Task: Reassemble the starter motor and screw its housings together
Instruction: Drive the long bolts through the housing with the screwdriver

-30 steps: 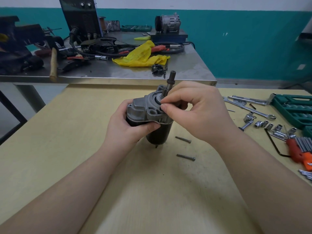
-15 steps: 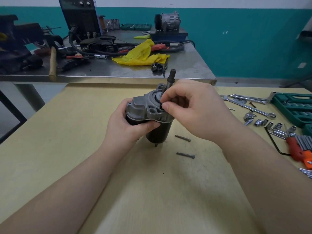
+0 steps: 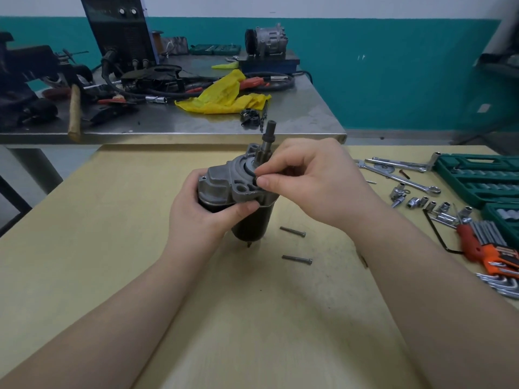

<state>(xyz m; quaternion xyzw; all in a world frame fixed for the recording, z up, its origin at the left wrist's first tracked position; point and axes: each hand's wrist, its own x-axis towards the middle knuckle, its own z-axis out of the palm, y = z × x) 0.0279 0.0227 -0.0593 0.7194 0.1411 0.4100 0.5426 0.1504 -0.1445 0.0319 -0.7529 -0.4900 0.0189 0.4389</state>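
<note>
The motor (image 3: 238, 197) is standing nearly upright on the yellow counter (image 3: 112, 248), tipped a little, its dark body at the bottom and the grey housing (image 3: 224, 183) on top, with the shaft (image 3: 269, 136) sticking up out of it. The left hand (image 3: 202, 214) is gripping the motor from the left, fingers wrapping behind the body and the thumb pressing along the housing's lower edge. The right hand (image 3: 309, 181) is reaching in from the right, its thumb and forefinger pinching a small dark part (image 3: 256, 179) against the housing's face just below the shaft; what the part is I cannot tell, as the fingers are covering most of it.

Two bolts (image 3: 293, 232) are lying loose on the counter just right of the motor, one nearer the person than the other, both apart from it. Farther right, wrenches (image 3: 398, 178), a scatter of sockets (image 3: 421, 203) and a red-handled key set (image 3: 483, 245) are lying near a green case (image 3: 483, 178) at the counter's edge.

Behind, a steel counter (image 3: 280, 127) is carrying a yellow rag (image 3: 224, 96), a hammer (image 3: 74, 110), black cables (image 3: 157, 88) and a compressor (image 3: 265, 40) on a blue box.
</note>
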